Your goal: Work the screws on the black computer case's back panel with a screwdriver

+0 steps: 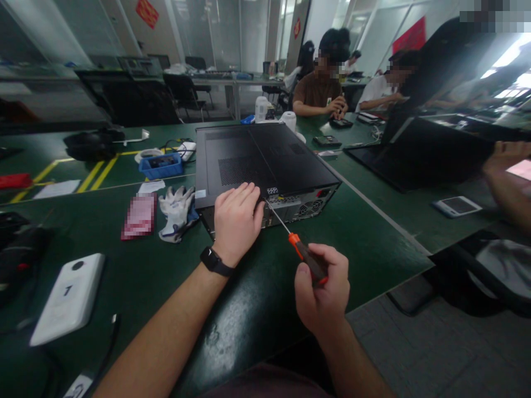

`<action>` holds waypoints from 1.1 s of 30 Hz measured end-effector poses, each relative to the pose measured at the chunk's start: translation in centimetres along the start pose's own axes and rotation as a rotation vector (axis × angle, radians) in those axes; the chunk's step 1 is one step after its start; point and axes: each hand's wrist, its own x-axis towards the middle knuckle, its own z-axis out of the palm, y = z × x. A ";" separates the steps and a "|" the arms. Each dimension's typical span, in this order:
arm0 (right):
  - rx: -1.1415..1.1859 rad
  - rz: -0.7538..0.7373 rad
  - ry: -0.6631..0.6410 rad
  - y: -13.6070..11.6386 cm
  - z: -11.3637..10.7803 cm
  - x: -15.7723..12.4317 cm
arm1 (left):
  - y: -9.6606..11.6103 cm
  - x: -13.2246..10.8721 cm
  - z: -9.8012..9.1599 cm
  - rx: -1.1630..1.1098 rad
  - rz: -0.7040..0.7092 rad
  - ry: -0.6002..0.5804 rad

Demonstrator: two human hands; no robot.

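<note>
Holding the tip of a screwdriver (295, 240) against the upper edge of the rear panel (290, 209) of a black computer case (265, 157), apparently at a screw there (too small to see clearly). Gripping the handle with the right hand (321, 290), fingers wrapped tight around it, above the front edge of the desk (365, 243). Pressing on the near corner of the case lid with the left hand (237, 218), palm flat, fingers together, clamped on nothing, only steadying. Hands apart, joined only by the thin shaft.

Judging from this, busy with one screw of the lid, somewhere in the turning; impossible to tell whether loosening or tightening. For the next move, probably needing a straight push along the shaft to keep the tip seated, a slow turn from the wrist, and firm weight from the flat hand against sliding on the smooth desk.

Case seen flat near the middle of the desk, rear panel and fan grille (310, 208) turned toward the front edge.

As for containers, only one small blue tray (160, 172), further back and toward the left edge, with something dark inside, not possible to identify. Between tray and front edge, just beside the left wall of the case, a pair of white work gloves (177, 213), loose on the desk. Toward the right edge, another person's hand (504, 157) by a flat black panel (415, 155), well apart from the screwdriver.
</note>
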 end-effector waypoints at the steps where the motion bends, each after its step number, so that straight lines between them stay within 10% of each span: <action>1: -0.003 0.003 -0.002 0.0 0.0 -0.1 | 0.0 0.0 0.0 -0.001 -0.001 -0.001; 33: 0.014 0.047 -0.006 0.2 -0.1 0.0 | -0.1 0.0 0.0 -0.014 -0.012 -0.010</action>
